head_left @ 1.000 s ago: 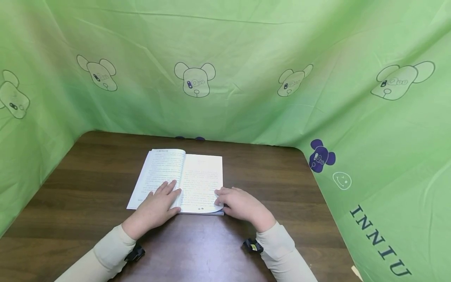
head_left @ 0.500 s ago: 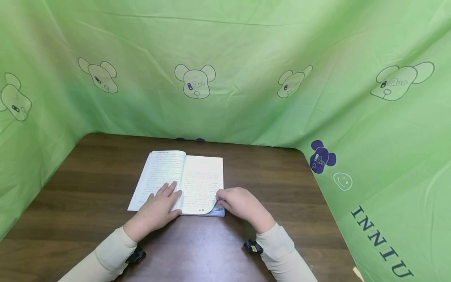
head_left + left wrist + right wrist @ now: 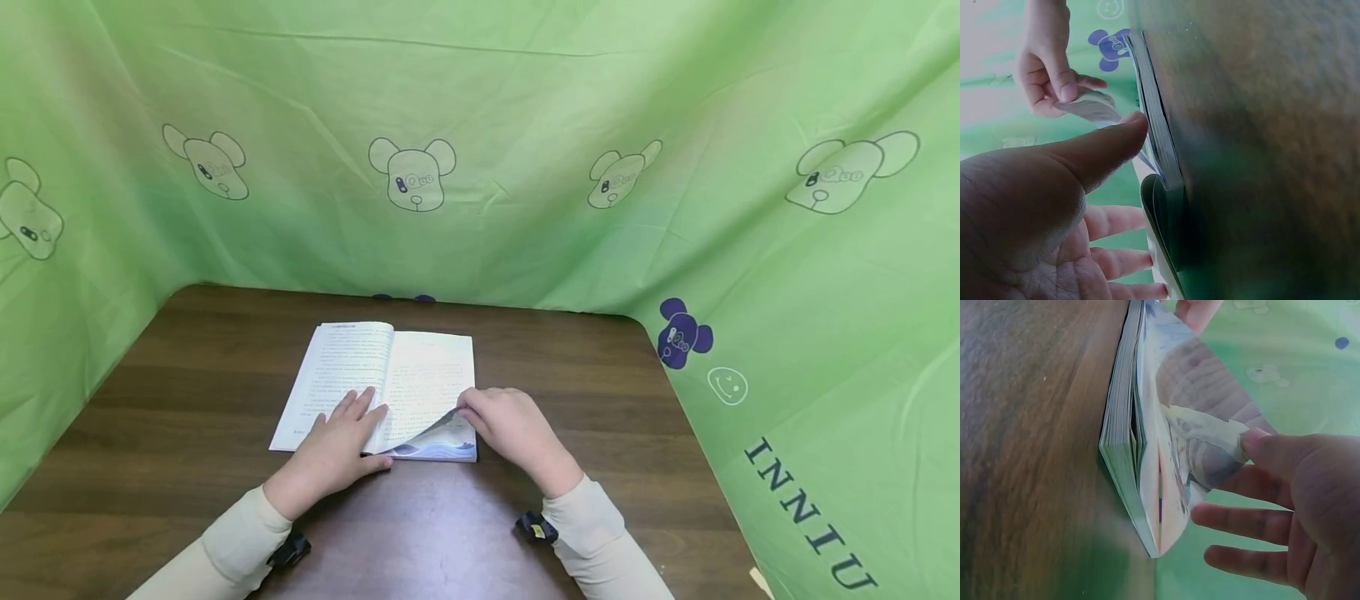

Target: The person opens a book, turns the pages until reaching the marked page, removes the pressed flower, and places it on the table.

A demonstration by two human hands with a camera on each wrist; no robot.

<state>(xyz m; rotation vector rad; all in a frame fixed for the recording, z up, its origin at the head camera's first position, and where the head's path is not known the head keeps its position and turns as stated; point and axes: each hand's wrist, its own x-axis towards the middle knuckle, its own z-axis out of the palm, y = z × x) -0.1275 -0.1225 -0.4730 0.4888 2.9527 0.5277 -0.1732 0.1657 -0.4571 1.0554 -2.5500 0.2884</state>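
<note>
An open book (image 3: 431, 367) lies flat on the wooden table, printed text on both pages. My left hand (image 3: 337, 446) rests on the left page near the spine, fingers spread and thumb by the lower edge. With thumb and fingertips, my right hand (image 3: 517, 425) pinches the lower right corner of the right-hand page and holds it lifted. Beneath it shows a page with a blue wave picture (image 3: 442, 446). In the right wrist view the lifted page (image 3: 1210, 406) bends up from the thick block of pages (image 3: 1124, 406), its underside carrying a grey picture.
The brown wooden table (image 3: 570, 367) extends around the book on all sides. Behind and beside it hangs a green cloth (image 3: 510, 250) printed with bear heads. A black wrist device (image 3: 536, 527) sits at the right sleeve, another (image 3: 288, 546) at the left.
My right hand has taken the page's lower right corner and raised it up and slightly left, exposing more of the blue picture underneath. The left hand stays almost where it was.
</note>
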